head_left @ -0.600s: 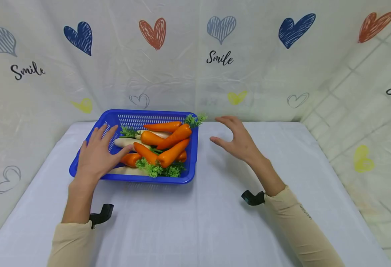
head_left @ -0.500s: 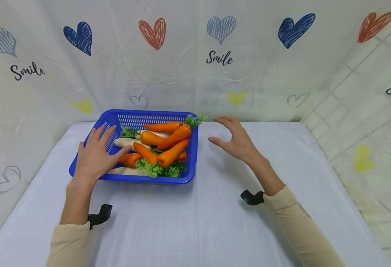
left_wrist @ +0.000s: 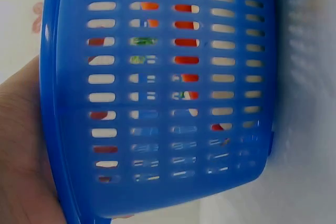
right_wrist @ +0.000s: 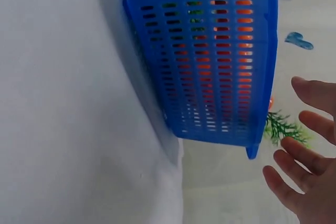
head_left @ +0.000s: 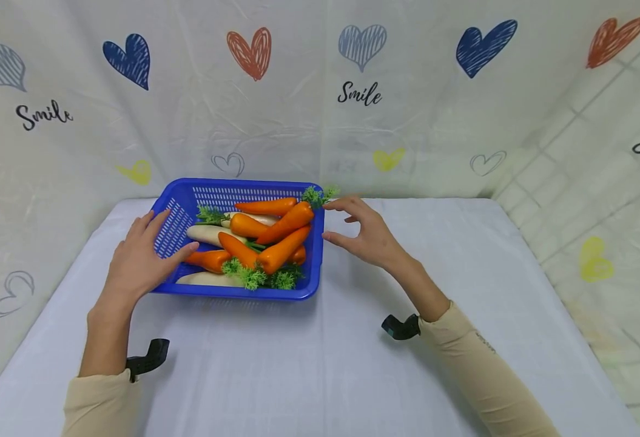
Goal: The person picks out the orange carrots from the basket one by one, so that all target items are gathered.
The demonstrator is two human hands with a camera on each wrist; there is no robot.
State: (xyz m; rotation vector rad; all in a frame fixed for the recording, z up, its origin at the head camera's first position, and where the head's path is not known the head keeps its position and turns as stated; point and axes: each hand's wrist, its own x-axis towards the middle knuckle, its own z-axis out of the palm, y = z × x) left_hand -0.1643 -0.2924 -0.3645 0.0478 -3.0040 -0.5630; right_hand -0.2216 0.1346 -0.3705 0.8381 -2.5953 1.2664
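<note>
A blue slotted basket stands toward the back left of the table, filled with orange carrots and white radishes, some with green leafy tops. My left hand, fingers spread, lies over the basket's left side. In the left wrist view that hand appears beside the rim of the basket, its fingers hidden. On the other side, my right hand has thumb and fingers parted right at the right rim. The right wrist view shows its fingers holding nothing, near a green leafy top.
A white cloth covers the table. Behind it hangs a pale curtain printed with hearts and the word Smile. Small black wrist mounts stick out from both beige sleeves.
My left hand has shifted left and slightly toward me, to the basket's left edge. The right hand has moved left, up to the right rim. The basket has stayed in place.
</note>
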